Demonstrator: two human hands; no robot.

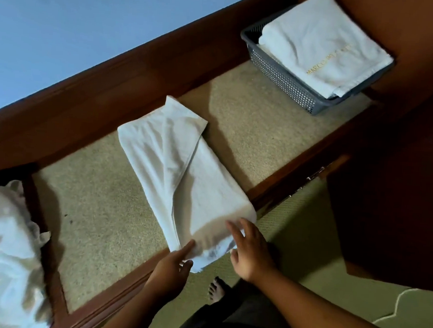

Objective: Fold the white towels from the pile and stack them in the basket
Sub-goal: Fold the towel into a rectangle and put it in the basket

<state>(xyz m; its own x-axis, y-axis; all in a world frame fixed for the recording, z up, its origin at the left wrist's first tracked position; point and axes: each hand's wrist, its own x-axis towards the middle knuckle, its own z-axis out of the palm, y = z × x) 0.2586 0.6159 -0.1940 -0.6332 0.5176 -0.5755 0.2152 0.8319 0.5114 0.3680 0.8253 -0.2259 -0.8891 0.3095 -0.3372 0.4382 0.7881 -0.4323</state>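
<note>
A white towel point(174, 166) lies folded into a long strip on the beige table surface point(101, 207), its near end hanging over the table's front edge. My left hand point(173, 265) pinches that near end, thumb under and fingers on top. My right hand point(248, 247) rests on the same end from the right, fingers spread on the cloth. A grey mesh basket point(281, 76) stands at the far right of the table with folded white towels point(324, 46) stacked inside. A crumpled pile of white towels point(4, 252) sits at the left.
The table has a dark wooden frame point(100, 101) and stands against a blue wall point(66, 28). A dark wooden cabinet point(395, 200) stands at the right. Below the table edge are a green floor point(306, 245) and my bare foot point(216, 289).
</note>
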